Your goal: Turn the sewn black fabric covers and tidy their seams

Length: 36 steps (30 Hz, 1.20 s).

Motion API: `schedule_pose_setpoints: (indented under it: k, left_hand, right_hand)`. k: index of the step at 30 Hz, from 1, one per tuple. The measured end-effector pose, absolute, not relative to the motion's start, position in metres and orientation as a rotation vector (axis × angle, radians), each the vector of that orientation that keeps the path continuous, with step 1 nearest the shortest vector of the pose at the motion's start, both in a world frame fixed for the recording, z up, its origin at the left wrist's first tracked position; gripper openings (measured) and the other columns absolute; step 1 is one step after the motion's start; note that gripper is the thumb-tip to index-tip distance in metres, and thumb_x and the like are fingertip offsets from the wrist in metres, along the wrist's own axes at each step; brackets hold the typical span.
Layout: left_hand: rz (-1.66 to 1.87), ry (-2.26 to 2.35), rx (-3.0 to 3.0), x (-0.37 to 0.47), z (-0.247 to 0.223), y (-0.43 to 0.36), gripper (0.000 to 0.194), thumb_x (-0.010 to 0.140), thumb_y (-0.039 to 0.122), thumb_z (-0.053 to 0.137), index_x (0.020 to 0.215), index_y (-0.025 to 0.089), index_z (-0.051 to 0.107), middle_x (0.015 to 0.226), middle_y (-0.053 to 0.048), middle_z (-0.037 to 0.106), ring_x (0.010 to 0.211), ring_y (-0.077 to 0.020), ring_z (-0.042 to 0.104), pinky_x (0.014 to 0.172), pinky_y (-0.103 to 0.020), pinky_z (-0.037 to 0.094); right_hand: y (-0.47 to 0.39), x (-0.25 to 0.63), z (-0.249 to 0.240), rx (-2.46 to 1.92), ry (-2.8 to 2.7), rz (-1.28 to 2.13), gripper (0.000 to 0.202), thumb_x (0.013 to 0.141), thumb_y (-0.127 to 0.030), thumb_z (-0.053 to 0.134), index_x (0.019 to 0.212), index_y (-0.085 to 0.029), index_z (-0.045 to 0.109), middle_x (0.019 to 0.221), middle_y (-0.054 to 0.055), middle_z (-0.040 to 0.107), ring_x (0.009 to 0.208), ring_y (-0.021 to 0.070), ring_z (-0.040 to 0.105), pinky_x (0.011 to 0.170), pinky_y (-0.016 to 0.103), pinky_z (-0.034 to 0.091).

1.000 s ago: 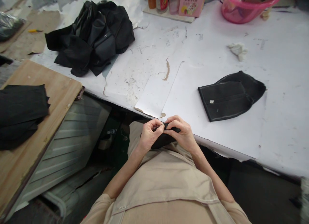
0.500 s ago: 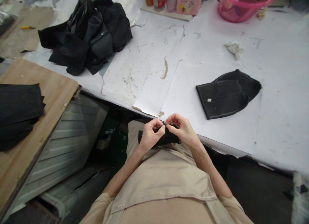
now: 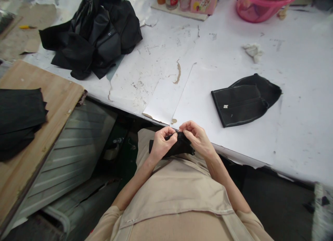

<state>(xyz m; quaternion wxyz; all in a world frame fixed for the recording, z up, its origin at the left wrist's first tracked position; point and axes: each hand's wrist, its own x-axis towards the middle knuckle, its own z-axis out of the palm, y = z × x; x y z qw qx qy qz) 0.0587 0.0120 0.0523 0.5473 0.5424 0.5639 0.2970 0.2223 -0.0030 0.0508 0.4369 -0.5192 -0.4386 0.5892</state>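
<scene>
A small black fabric piece [image 3: 178, 148] lies over my lap, right at the table's front edge. My left hand [image 3: 163, 141] pinches its upper edge between thumb and fingers. Close beside it, my right hand [image 3: 196, 137] grips the same edge, its thumb and fingertips on the cloth. The fingertips of both hands nearly meet; the detail between them is too small to make out. Ahead to the right on the table rests another black fabric piece [image 3: 239, 107], sewn into a pointed shape with pale seam lines and a small white tag.
The white-covered table [image 3: 161, 74] carries a heap of black fabric [image 3: 96, 36] at the back left. Folded black cloth [image 3: 20, 119] lies on a wooden board [image 3: 57, 92] to the left. Farther back are a pink basin [image 3: 255, 10], a pink box [image 3: 203, 1] and a crumpled white scrap [image 3: 253, 52].
My right thumb has shifted slightly right along the cloth edge, so more black fabric shows between the hands. My left hand keeps its pinch in nearly the same place.
</scene>
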Motion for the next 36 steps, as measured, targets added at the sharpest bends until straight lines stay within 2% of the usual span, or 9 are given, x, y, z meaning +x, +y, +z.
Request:
schedule_pose_setpoints:
  k: [3, 7, 11, 16, 22, 36]
  left_hand:
    - [0.708, 1.328, 1.283, 0.058, 0.053, 0.012, 0.017, 0.08, 0.027, 0.06, 0.068, 0.016, 0.056, 0.064, 0.003, 0.054, 0.059, -0.0094, 0.045, 0.056, -0.021, 0.036]
    - [0.719, 1.313, 1.297, 0.059, 0.052, 0.012, 0.016, 0.081, 0.026, 0.06, 0.068, 0.016, 0.057, 0.065, 0.002, 0.055, 0.06, -0.0098, 0.046, 0.057, -0.021, 0.038]
    - [0.74, 1.3, 1.281, 0.059, 0.048, 0.012, 0.018, 0.082, 0.028, 0.06, 0.069, 0.016, 0.058, 0.065, 0.003, 0.055, 0.06, -0.0096, 0.045, 0.057, -0.02, 0.037]
    - [0.777, 1.265, 1.182, 0.057, 0.044, 0.01, 0.025, 0.085, 0.032, 0.058, 0.066, 0.016, 0.055, 0.06, 0.004, 0.048, 0.055, -0.0084, 0.04, 0.053, -0.02, 0.033]
    - [0.741, 1.196, 1.192, 0.054, 0.047, 0.011, 0.015, 0.079, 0.028, 0.067, 0.075, 0.015, 0.063, 0.069, 0.001, 0.059, 0.06, -0.0093, 0.05, 0.058, -0.02, 0.039]
    - [0.676, 0.998, 1.104, 0.041, 0.045, 0.015, 0.026, 0.082, 0.04, 0.07, 0.084, 0.015, 0.065, 0.078, -0.001, 0.059, 0.069, -0.012, 0.053, 0.064, -0.022, 0.042]
  right_hand:
    - [-0.006, 0.23, 0.054, -1.237, -1.233, 1.483, 0.01, 0.088, -0.024, 0.058, 0.096, -0.02, 0.062, 0.089, 0.002, 0.064, 0.081, 0.0153, 0.059, 0.076, 0.028, 0.046]
    - [-0.011, 0.233, 0.054, -1.159, -1.439, 1.404, 0.022, 0.08, -0.027, 0.074, 0.097, -0.022, 0.062, 0.103, 0.004, 0.064, 0.098, 0.0205, 0.059, 0.09, 0.033, 0.046]
    - [-0.011, 0.227, 0.051, -1.253, -1.346, 1.323, 0.009, 0.085, -0.025, 0.067, 0.084, -0.021, 0.06, 0.094, 0.003, 0.064, 0.092, 0.0189, 0.06, 0.087, 0.032, 0.045]
    - [-0.009, 0.226, 0.051, -1.272, -1.244, 1.457, 0.011, 0.088, -0.029, 0.065, 0.082, -0.019, 0.061, 0.091, 0.003, 0.066, 0.087, 0.0174, 0.06, 0.082, 0.029, 0.045]
    - [-0.009, 0.227, 0.05, -1.269, -1.159, 1.527, 0.016, 0.087, -0.033, 0.065, 0.082, -0.019, 0.061, 0.089, 0.003, 0.066, 0.084, 0.017, 0.059, 0.079, 0.029, 0.045]
    - [-0.012, 0.23, 0.054, -1.313, -1.155, 1.522, 0.024, 0.086, -0.04, 0.067, 0.08, -0.018, 0.06, 0.087, 0.003, 0.065, 0.079, 0.0158, 0.057, 0.072, 0.027, 0.045]
